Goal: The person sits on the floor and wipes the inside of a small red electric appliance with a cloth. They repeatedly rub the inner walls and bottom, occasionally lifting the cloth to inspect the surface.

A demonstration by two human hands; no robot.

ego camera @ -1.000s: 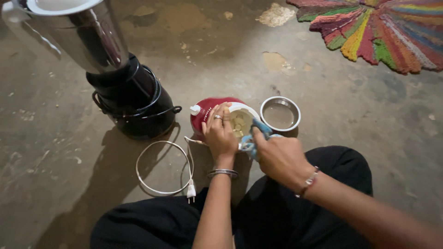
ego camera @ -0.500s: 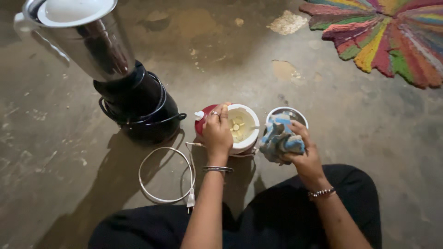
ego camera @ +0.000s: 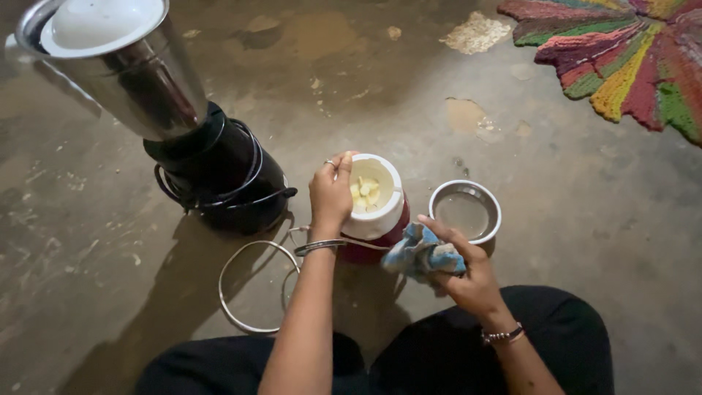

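Note:
My left hand (ego camera: pixel 330 194) grips the side of a small red and white appliance base (ego camera: pixel 376 208) that stands upright on the floor, its round white top facing up with pale pieces on it. My right hand (ego camera: pixel 468 274) holds a crumpled blue and white cloth (ego camera: pixel 420 254) pressed against the lower right side of that base. A small steel bowl (ego camera: pixel 465 211) holding some liquid sits on the floor just right of the base.
A black mixer with a tall steel jar and white lid (ego camera: pixel 146 102) stands at the left. A white power cord (ego camera: pixel 252 285) loops on the floor before my knees. A colourful woven mat (ego camera: pixel 621 58) lies at the top right. The concrete floor (ego camera: pixel 409 95) is stained.
The red and white base was tipped on its side and now stands upright. My right hand brought the cloth down from over the bowl to the base's lower right side.

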